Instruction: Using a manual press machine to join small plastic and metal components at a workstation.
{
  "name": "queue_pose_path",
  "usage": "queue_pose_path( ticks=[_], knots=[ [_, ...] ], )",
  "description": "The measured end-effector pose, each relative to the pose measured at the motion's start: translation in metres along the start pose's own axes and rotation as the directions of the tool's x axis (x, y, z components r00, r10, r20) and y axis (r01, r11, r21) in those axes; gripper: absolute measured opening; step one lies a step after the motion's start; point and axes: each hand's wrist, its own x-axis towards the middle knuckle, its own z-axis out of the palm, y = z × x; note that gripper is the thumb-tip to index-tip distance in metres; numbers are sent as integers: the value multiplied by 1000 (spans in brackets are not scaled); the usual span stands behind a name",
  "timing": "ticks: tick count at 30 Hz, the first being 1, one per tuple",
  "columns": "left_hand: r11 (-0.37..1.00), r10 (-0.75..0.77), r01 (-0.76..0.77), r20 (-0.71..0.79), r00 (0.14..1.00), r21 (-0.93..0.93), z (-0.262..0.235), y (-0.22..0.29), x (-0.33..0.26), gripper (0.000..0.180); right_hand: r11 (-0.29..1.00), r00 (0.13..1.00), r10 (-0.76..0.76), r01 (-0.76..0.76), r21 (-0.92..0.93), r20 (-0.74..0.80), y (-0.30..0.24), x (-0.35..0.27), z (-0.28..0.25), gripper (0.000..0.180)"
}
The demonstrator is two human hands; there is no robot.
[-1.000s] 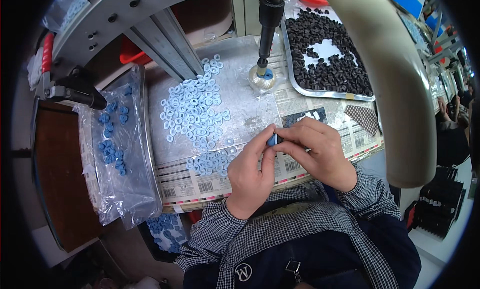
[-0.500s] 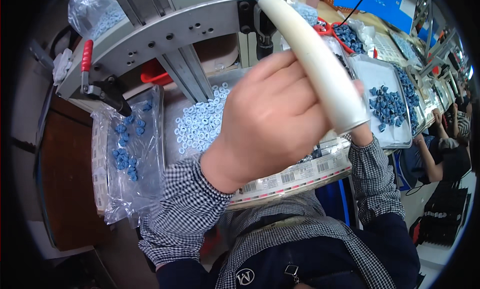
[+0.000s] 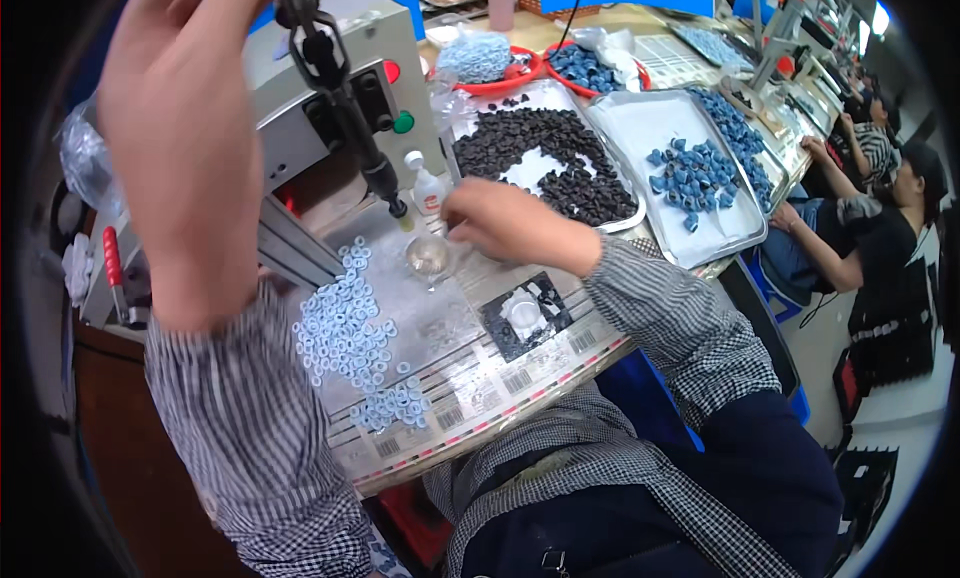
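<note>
Fingers bent, our right hand (image 3: 512, 222) is hovering just right of the round fixture (image 3: 428, 257); whether it is grasping anything, we cannot tell. Our left hand (image 3: 182, 158) is hanging well left of that fixture, its grip beyond our view.

Left of the right fingers (image 3: 462, 206), a rod (image 3: 369, 161) obstructs.

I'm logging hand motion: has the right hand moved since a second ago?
Yes: the right hand has moved away from the table's front edge, to just right of the round holder.
</note>
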Motion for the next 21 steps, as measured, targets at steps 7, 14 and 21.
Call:
queue_pose_path(
  ticks=[7,14,21],
  knots=[
    [834,-550,543,-216,807,-96,-13,19,-174,27,720,789,427,-592,-362,-441,138,-155,-134,26],
    [648,-703,694,-105,704,314,25,-54,-241,25,788,821,297,-500,-360,-488,103,-120,-137,37],
    [698,-592,546,-56,804,464,38,-94,-258,23,957,948,-11,-83,-279,-317,10,-22,-110,28]
  ],
)
